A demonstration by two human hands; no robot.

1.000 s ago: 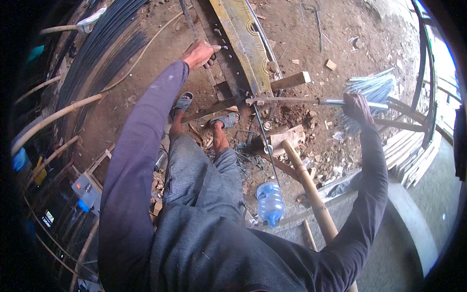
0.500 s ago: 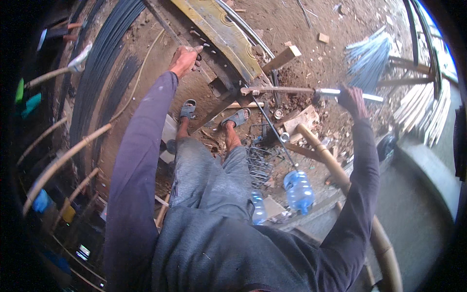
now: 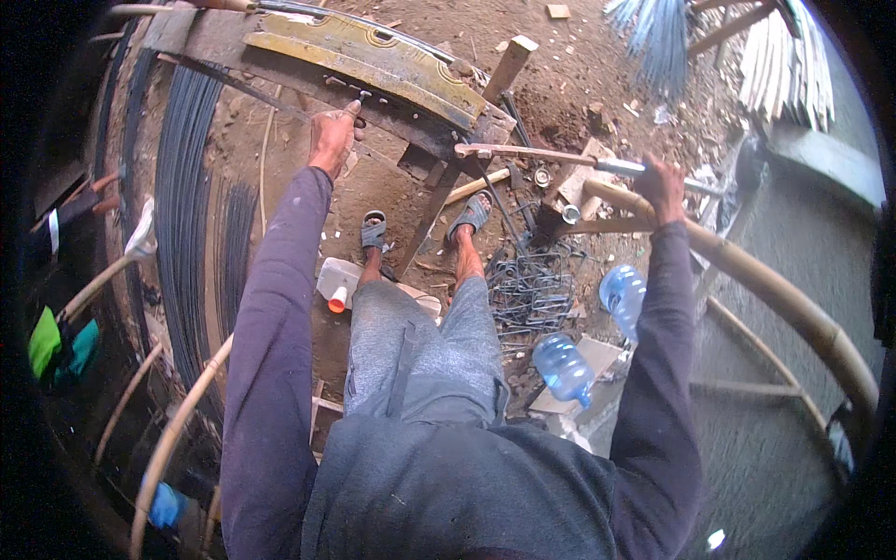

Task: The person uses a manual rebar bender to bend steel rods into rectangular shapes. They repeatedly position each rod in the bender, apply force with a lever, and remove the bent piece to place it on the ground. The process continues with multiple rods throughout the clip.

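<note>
Long-handled tool (image 3: 537, 153) in grip

Left on my feed: dark tabletop (image 3: 210, 45). Next, left hand (image 3: 333, 140), curled beside small pegs (image 3: 364, 94); can't tell what it holds. Rightward, the tool reaches from the tabletop's near corner to the right hand (image 3: 662, 189), wrapped around its metal handle.

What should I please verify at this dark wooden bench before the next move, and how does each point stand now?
1. Right hand closed round the silver metal tube handle of the long brown bar: ok.
2. Brown bar's far end seated firmly at the corner of the dark wooden bench: cannot tell.
3. Left hand clear of the short pale pegs: not ok, the thumb is right by them.
4. Grey sandals clear of the tangled heap of bent dark metal rods: ok.
5. Room between right hand and thick tan bamboo pole: cannot tell.
</note>
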